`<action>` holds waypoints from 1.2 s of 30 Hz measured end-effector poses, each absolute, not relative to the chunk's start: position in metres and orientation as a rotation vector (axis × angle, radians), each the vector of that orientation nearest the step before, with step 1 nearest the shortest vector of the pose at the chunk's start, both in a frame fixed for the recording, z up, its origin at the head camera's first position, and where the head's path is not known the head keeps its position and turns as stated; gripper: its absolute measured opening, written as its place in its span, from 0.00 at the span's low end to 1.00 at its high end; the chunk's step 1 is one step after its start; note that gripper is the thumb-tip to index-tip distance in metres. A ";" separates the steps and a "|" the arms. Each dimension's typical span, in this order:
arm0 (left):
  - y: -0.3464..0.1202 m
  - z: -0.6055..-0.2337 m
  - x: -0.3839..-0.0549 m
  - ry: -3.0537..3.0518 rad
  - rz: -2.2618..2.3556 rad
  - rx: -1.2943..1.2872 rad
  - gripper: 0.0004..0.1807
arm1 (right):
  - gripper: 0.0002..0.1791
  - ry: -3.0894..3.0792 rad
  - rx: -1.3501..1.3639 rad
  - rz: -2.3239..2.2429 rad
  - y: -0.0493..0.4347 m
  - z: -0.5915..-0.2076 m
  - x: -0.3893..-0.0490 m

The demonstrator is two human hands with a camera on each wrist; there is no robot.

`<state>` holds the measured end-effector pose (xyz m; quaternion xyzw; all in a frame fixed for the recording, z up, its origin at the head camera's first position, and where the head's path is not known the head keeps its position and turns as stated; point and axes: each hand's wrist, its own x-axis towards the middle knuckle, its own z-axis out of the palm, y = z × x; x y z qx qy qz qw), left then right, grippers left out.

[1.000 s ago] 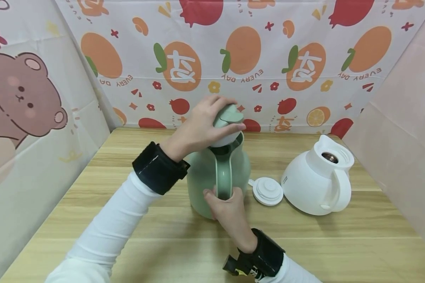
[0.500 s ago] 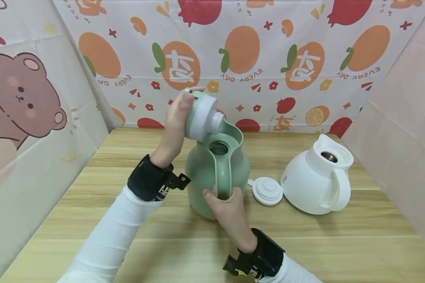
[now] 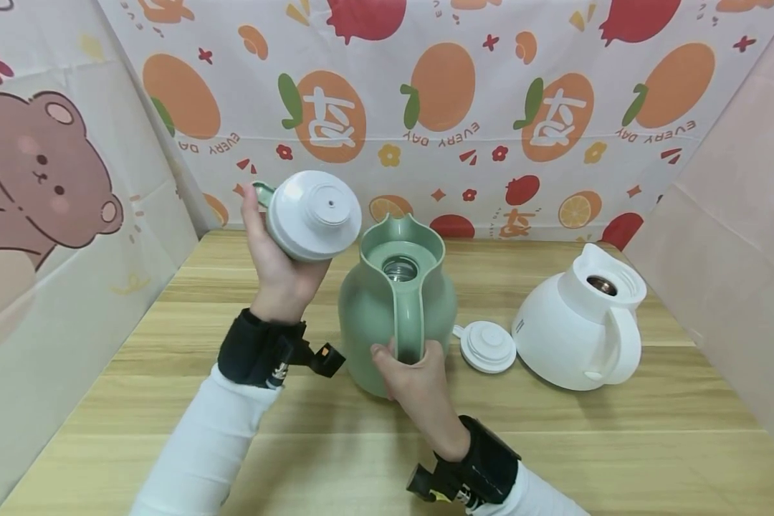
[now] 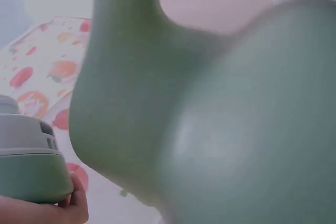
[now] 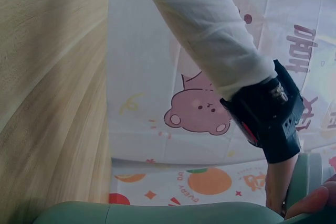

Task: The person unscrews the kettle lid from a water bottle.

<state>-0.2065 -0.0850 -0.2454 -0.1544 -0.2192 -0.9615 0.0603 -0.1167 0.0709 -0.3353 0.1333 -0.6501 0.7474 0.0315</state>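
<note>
In the head view my left hand (image 3: 277,279) holds a lid (image 3: 316,215) up to the left of a green thermos jug (image 3: 369,330). Its white underside with a round stopper is turned toward me. Green outer casing shows below the white part of the lid in the left wrist view, with fingers (image 4: 79,200) curled at its edge. My right hand (image 3: 419,380) grips the low end of the jug's handle (image 3: 409,319). The jug stands upright on the table, and its round mouth (image 3: 400,269) is uncovered.
A white thermos jug (image 3: 570,330) without its lid stands to the right. Beside it a white lid (image 3: 488,347) lies on the wooden table (image 3: 335,459). A fruit-printed cloth (image 3: 387,107) hangs right behind the table's back edge.
My left hand has lifted the lid off the green jug, carried it left and turned its underside toward me. My right hand has stayed on the handle.
</note>
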 end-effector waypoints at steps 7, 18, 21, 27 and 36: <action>-0.099 -0.264 -0.198 -0.458 -3.062 -0.337 0.36 | 0.18 -1.971 0.438 2.317 0.070 -0.336 -0.116; -0.118 -0.302 -0.191 -0.096 -3.228 -0.267 0.33 | 0.18 -1.972 0.430 2.306 0.072 -0.336 -0.118; -0.123 -0.312 -0.189 -0.011 -3.245 -0.227 0.33 | 0.18 -1.970 0.445 2.303 0.072 -0.336 -0.118; -0.135 -0.334 -0.185 0.062 -3.231 -0.120 0.34 | 0.18 -2.000 0.443 2.285 0.072 -0.336 -0.118; -0.149 -0.365 -0.189 0.080 -3.198 0.018 0.34 | 0.18 -2.008 0.436 2.284 0.072 -0.335 -0.119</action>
